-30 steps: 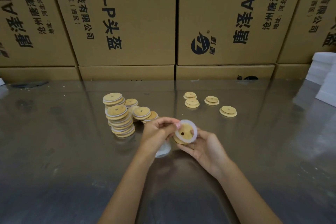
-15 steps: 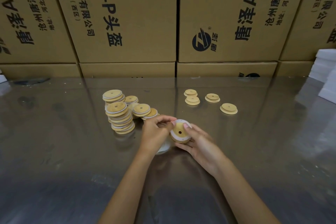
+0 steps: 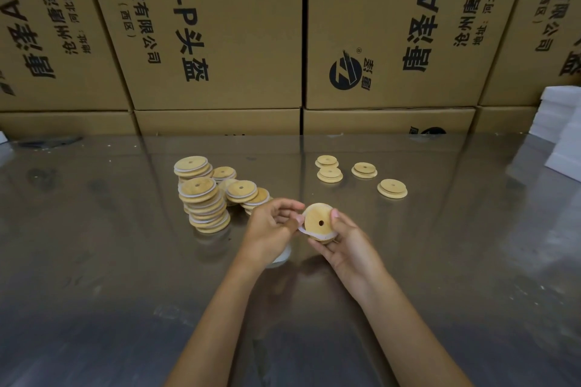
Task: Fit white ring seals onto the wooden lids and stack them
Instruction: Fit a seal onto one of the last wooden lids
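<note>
Lid in work: wooden lid (image 3: 317, 220) with a small centre hole, held up off the desk (image 3: 471, 261) between both hands, its face tilted toward the camera.
Right hand (image 3: 347, 248): fingers curled round the lid's right and lower edge, thumb on the upper right rim; holding the lid.
Left hand (image 3: 270, 229): just left of the lid, thumb and fingers pinching the white ring seal (image 3: 306, 231) at the lid's left edge.
Seal position: seated along the lid's lower rim; at the left side it stands slightly off the wood.
Under left hand: a white patch (image 3: 281, 256) on the desk, mostly hidden by the wrist; cannot tell what it is.
Beyond and left of left hand: pile of lids with white seals (image 3: 204, 201), several leaning stacks touching one another.
Beyond right hand: four bare lids (image 3: 392, 188) lying flat, well apart from the pile.
Background: cardboard boxes (image 3: 220, 41) with printed text along the far desk edge; white blocks (image 3: 562, 135) far right.
</note>
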`<action>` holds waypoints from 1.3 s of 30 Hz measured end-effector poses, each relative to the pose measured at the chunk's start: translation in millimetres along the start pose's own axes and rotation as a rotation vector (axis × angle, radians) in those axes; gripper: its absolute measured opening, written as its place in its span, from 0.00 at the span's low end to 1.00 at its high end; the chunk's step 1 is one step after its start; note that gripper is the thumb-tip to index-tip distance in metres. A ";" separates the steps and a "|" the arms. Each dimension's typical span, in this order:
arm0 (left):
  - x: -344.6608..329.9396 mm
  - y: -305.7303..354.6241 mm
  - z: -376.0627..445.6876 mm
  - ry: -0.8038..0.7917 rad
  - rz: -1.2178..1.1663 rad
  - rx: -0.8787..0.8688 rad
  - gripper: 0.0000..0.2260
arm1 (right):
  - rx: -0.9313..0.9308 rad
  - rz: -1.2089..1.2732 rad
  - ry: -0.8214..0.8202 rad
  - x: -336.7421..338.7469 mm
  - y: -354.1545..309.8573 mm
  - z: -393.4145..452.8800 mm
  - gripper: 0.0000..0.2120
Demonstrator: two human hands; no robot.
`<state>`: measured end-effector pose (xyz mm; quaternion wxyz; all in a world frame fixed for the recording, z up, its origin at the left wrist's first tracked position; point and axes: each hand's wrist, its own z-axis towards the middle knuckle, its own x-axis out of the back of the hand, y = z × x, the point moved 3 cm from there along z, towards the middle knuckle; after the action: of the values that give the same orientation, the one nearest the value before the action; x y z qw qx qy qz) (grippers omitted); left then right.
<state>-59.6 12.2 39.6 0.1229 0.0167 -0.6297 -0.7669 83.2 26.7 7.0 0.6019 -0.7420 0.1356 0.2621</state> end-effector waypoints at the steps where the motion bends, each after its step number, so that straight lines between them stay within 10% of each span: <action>1: -1.4 -0.1 -0.4 -0.004 -0.002 0.000 0.07 | 0.003 0.012 0.005 0.3 -0.1 -0.1 0.11; 24: -8.2 -2.4 -5.5 0.298 0.075 -0.089 0.08 | 0.135 -0.209 -0.076 -17.0 0.1 0.1 0.07; 30: -11.8 -1.2 -7.4 0.179 0.405 -0.277 0.10 | 0.298 -0.538 0.009 -12.4 -0.2 2.9 0.04; 39: -13.1 -9.2 -7.9 0.105 0.484 -0.286 0.06 | 0.295 -0.363 0.068 -3.6 -1.7 7.2 0.07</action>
<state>-47.0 9.0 27.4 0.3361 -0.1120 -0.4935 -0.7943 79.4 33.7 9.3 0.7360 -0.6668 0.0571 0.1019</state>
